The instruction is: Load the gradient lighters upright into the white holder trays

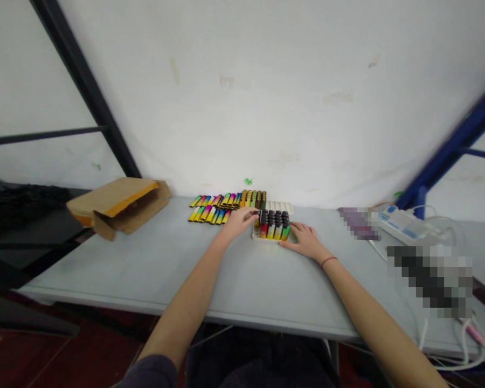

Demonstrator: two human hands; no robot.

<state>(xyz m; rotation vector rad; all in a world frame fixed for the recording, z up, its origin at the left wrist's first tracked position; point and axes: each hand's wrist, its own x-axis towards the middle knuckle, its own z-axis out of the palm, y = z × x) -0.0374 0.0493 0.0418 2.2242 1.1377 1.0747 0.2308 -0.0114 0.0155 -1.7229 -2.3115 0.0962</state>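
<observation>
Left hand (239, 222) curls at the left row of the lighter tray (267, 239), mid-bench (145, 269); whether it pinches a lighter cannot be told. Right hand (304, 241) lies open, bracing the tray's right corner. Judgement: brace firmly and keep the lighters upright.

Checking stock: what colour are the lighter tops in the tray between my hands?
Black, on the lighters; head view shows it best.

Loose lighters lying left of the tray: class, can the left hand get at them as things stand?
Probably yes: the left hand sits right beside the loose lighters, with nothing covering them or standing between.
</observation>
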